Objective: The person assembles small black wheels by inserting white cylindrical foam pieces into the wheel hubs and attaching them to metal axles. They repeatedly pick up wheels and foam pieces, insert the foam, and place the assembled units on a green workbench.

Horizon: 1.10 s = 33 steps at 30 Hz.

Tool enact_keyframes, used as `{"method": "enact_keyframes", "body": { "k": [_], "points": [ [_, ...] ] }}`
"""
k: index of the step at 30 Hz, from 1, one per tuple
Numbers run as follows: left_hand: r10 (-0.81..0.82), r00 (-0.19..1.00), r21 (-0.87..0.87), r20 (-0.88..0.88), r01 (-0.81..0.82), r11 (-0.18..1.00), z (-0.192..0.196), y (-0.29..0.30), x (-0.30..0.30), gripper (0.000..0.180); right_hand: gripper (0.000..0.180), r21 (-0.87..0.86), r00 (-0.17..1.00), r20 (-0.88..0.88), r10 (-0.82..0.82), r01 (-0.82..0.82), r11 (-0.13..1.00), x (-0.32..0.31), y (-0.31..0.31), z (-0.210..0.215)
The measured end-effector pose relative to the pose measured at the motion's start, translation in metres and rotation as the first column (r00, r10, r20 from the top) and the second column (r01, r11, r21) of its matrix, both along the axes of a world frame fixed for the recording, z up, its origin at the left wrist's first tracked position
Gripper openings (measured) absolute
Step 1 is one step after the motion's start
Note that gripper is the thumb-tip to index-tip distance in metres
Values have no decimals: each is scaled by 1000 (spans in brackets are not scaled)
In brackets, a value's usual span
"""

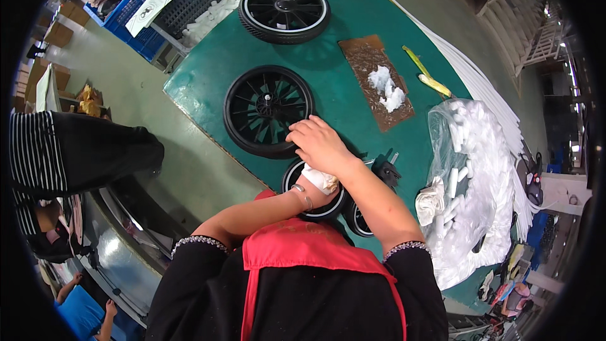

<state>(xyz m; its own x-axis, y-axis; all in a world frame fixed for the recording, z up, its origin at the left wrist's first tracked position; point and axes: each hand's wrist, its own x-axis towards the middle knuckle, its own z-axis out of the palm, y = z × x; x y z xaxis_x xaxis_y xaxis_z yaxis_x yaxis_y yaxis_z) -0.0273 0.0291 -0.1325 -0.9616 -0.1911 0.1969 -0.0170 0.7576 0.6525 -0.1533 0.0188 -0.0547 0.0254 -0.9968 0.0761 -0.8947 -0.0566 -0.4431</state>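
My left hand (325, 198), with a silver bangle at the wrist, is closed around a crumpled white cloth (319, 180). Beneath it is a smaller black wheel (291, 175), partly hidden by my hands and forearms. My right hand (319, 143) lies just beyond the cloth, its fingers stretched out over the near right edge of a large black spoked wheel (230, 115). That wheel lies flat on the green table (196, 82). Beside my right forearm sit a black plastic fitting with a metal pin (386, 170) and another small wheel (358, 220), partly covered.
Another spoked wheel (284, 5) lies at the far edge. To the right are a brown sheet (363, 76) with white scraps, a yellow-handled tool (432, 83), a clear bag of white pieces (473, 164) and a balled cloth (430, 201). Blue crates (136, 16) stand far left.
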Motion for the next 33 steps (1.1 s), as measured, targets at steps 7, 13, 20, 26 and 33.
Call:
{"method": "enact_keyframes", "body": {
  "k": [7,13,20,26,33],
  "points": [
    [-58,997,-10,42,58,998,22,-10,-7,46,18,-168,847,238,-474,517,839,-9,113,47],
    [4,993,-48,120,2,999,39,-2,-14,48,12,-159,371,368,-852,928,336,9,315,40],
    [21,999,-203,-31,-27,979,-3,-7,7,51,16,-206,31,439,-898,976,-67,14,502,25],
    [118,988,-716,102,-10,698,17,7,2,57,17,-319,-190,509,-839,864,-389,9,655,14],
    [436,818,-701,375,-58,711,50,48,13,72,39,-561,-170,86,-982,806,-188,-101,728,22]
  ]
}}
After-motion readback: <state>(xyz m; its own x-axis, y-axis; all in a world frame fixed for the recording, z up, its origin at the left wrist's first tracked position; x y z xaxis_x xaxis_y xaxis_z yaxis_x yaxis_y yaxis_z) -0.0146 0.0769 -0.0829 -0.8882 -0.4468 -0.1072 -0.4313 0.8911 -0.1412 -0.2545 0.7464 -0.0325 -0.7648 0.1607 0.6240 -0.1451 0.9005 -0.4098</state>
